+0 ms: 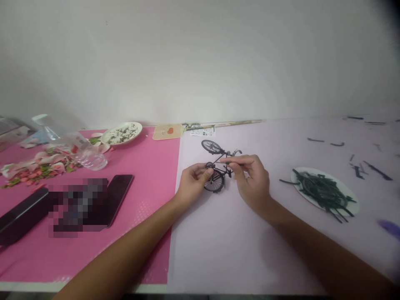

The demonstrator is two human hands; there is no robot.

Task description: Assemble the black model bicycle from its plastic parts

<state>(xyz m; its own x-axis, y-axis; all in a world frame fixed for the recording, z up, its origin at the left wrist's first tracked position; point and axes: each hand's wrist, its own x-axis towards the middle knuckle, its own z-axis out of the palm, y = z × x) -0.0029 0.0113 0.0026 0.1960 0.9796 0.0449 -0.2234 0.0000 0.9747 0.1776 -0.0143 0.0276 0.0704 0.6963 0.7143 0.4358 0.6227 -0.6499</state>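
Note:
A small black model bicycle [215, 181] is held over the white sheet, with its two spoked wheels one above the other and its handlebar pointing right. My left hand [193, 180] grips it from the left, thumb and fingers pinched by the pedal area and lower wheel. From the right, my right hand [252, 177] pinches a thin dark piece against the frame, between the handlebar and the seat. The far end of that piece is too small to make out.
To the right, an oval white plate [351, 200] holds dark plastic parts, with several loose parts behind it. On the pink mat [146, 166] at left are a phone [120, 193], a clear bottle [90, 156], a dish [137, 126] and artificial petals.

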